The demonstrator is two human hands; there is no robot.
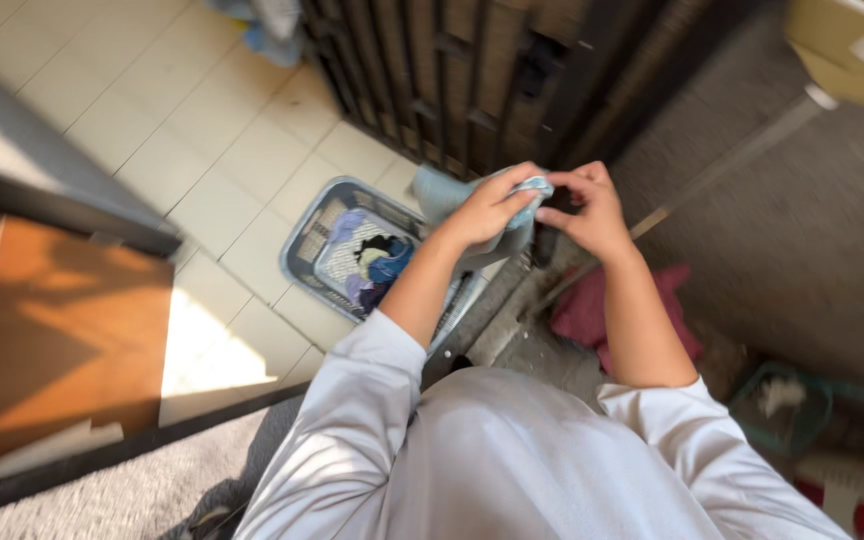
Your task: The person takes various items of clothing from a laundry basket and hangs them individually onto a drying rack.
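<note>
Head camera looked straight down on both hands, which met in front of the body over the doorway. The left hand (487, 208) had its fingers curled shut on a pale blue cloth (442, 195), the thumb pressing a bunched corner against the forefinger. The right hand (587, 210) came in from the opposite side, its fingertips pinched together on the same bunched corner, so the two grips sat just beside each other, almost touching. From that shared corner the cloth ran leftward and downward, past the left wrist, its long side lying roughly along the left forearm; most of its hanging length was on the left hand's side, and the right hand held only the tip. How far the cloth hung below the left hand could not be told, since the forearm covered it.

Below the hands, on the pale floor tiles (202, 140), stood a grey laundry basket (302, 235) with a few dark and blue clothes (377, 262) in it. Near the right forearm lay a red cloth (582, 310) on the ground, and a dark metal gate (452, 70) stood behind the hands.
</note>
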